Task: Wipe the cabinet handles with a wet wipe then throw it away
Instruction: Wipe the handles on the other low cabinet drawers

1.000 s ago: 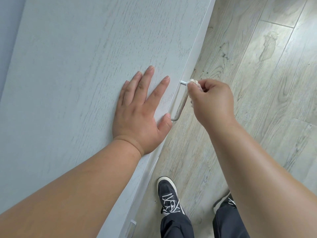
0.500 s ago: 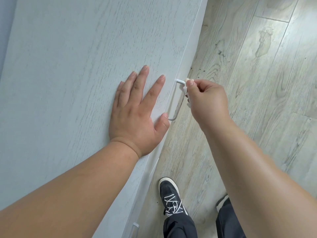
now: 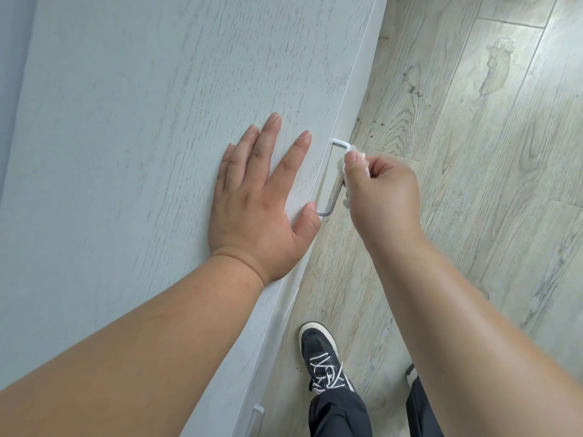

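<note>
A pale grey cabinet (image 3: 142, 121) fills the left of the head view, with a white U-shaped handle (image 3: 332, 197) on its front edge. My left hand (image 3: 262, 197) lies flat on the cabinet top, fingers spread, thumb tip touching the handle's near end. My right hand (image 3: 381, 197) pinches a crumpled white wet wipe (image 3: 342, 167) against the far part of the handle bar. Much of the wipe is hidden inside my fingers.
A second white handle (image 3: 257, 413) shows low on the cabinet front near the bottom edge. Light wood-look floor (image 3: 473, 121) runs along the right. My dark sneaker (image 3: 321, 357) and dark trouser legs stand close to the cabinet base.
My right hand with the wipe has shifted slightly along the far part of the handle bar. My left hand stays flat on the cabinet top.
</note>
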{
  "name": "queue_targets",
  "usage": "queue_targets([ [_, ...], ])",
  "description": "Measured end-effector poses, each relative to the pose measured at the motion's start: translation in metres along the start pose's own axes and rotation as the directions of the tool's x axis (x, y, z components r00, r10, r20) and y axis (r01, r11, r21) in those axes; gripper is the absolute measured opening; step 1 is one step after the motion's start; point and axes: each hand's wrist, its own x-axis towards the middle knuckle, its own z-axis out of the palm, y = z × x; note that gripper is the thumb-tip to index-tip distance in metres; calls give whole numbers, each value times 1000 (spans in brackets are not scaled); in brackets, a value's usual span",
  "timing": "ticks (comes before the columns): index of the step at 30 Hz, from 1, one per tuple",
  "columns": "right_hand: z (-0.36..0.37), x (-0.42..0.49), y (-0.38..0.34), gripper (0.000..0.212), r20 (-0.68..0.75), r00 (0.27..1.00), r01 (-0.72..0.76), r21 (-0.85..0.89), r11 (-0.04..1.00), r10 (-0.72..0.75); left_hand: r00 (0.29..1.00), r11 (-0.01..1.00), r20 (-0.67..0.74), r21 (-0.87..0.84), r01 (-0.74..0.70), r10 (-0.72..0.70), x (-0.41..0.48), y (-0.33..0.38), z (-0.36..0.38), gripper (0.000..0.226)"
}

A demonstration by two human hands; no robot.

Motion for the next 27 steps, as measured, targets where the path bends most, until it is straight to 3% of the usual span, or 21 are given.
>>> queue_targets([
  [4, -3, -15, 7, 38, 28, 1000, 6, -91, 996, -3, 1000, 1000, -4, -5, 4, -4, 0, -1, 0, 79],
  [9, -4, 1, -7, 33, -45, 995, 81, -133, 988, -88, 1000, 1000, -11, -12, -1, 1, 0, 0, 0, 79],
  [15, -5, -20, 4, 43, 14, 996, 86, -249, 965, -86, 1000, 1000, -12, -16, 2, -2, 0, 0, 0, 78],
  [21, -2, -5, -11, 44, -80, 981, 139, -348, 927, -177, 1000, 1000, -5, -21, 6, -6, 0, 0, 0, 79],
  [27, -1, -31, 5, 42, 23, 978, 193, -471, 861, -207, 1000, 1000, -13, -15, 6, -6, 0, -1, 0, 78],
])
